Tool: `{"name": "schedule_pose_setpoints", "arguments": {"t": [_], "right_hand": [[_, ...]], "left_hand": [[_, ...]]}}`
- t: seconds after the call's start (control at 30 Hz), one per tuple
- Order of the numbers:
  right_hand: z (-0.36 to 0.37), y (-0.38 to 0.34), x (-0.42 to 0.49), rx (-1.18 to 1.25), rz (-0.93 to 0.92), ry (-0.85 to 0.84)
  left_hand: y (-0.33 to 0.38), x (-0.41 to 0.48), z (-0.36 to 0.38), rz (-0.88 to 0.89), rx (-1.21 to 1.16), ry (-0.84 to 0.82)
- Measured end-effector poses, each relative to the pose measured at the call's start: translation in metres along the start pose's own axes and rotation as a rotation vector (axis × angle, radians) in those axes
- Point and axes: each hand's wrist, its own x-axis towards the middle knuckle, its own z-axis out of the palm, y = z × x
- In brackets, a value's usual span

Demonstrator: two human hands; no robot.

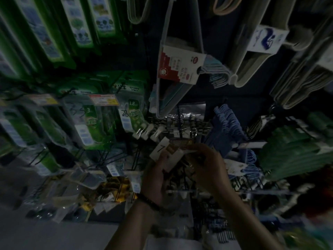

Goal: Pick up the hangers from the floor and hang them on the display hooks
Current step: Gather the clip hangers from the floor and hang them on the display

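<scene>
Both hands are up at the dim rack, close together. The left hand [158,175] curls its fingers round the bottom of a small pack [170,156] with a white card marked "7"; the right hand [207,165] pinches the pack's top edge from the other side. The pack sits between them, just below a row of clip hangers [180,123] on the hooks (what's inside it is too dark to tell). Blue hangers [228,123] hang to the right, green packets [86,120] to the left. A dark bracelet [149,201] rings the left wrist.
</scene>
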Motion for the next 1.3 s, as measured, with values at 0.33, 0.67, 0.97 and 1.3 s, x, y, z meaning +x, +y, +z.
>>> {"name": "schedule_pose_setpoints", "arguments": {"t": [0.33, 0.67, 0.97, 1.3], "right_hand": [[-0.007, 0.012, -0.002, -0.028, -0.089, 0.069], [-0.065, 0.073, 0.013, -0.448, -0.366, -0.024], [-0.029, 0.119, 0.021, -0.582, -0.549, -0.202], [-0.011, 0.129, 0.063, -0.643, -0.688, -0.182]], "left_hand": [[-0.012, 0.002, -0.015, -0.071, 0.102, -0.042], [0.037, 0.033, -0.009, 0.373, 0.108, 0.607], [0.028, 0.039, 0.027, 0.320, 0.766, 0.103], [0.040, 0.042, 0.033, 0.586, 0.969, 0.196]]}}
